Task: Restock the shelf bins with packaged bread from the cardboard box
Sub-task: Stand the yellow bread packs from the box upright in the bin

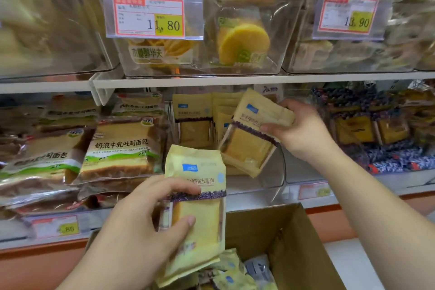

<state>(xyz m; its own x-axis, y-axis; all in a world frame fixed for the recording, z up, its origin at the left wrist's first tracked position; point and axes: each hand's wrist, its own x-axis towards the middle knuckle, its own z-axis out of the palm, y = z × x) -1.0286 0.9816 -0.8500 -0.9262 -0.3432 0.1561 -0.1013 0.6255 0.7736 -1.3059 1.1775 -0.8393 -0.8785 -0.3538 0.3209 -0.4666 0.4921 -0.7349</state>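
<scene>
Left hand (pixel 143 223) with its grip closed round a yellow bread pack (pixel 200 214) above the open cardboard box (pixel 294 238); right hand (pixel 299 129) gripping a second tilted pack (pixel 254 134), at the mouth of the clear shelf bin (pixel 277 172); more packs (pixel 230 275) in the box

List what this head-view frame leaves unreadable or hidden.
- Cardboard box, head view: the left hand, its bread pack and the bottom edge hide most contents.
- Lower price tag: blurred.
- Left bins: motion blur.
- Clear bin: right hand's pack covers its inside.
</scene>
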